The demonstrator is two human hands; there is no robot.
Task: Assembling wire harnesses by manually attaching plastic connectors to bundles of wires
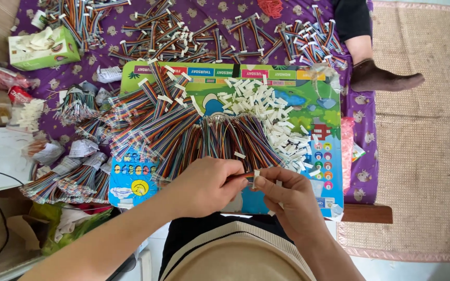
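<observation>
At lower centre of the frame the left hand pinches the end of a ribbon cable, while the right hand pinches a white connector against it. To seat it well, I judge both should stay square and the wires flat. Above them, loose connectors and a cable fan cover the colourful board.

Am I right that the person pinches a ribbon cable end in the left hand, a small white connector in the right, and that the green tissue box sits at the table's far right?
Not quite: the head view shows the green tissue box at the far left. The left hand does pinch the ribbon cable end, the right hand the white connector.
</observation>
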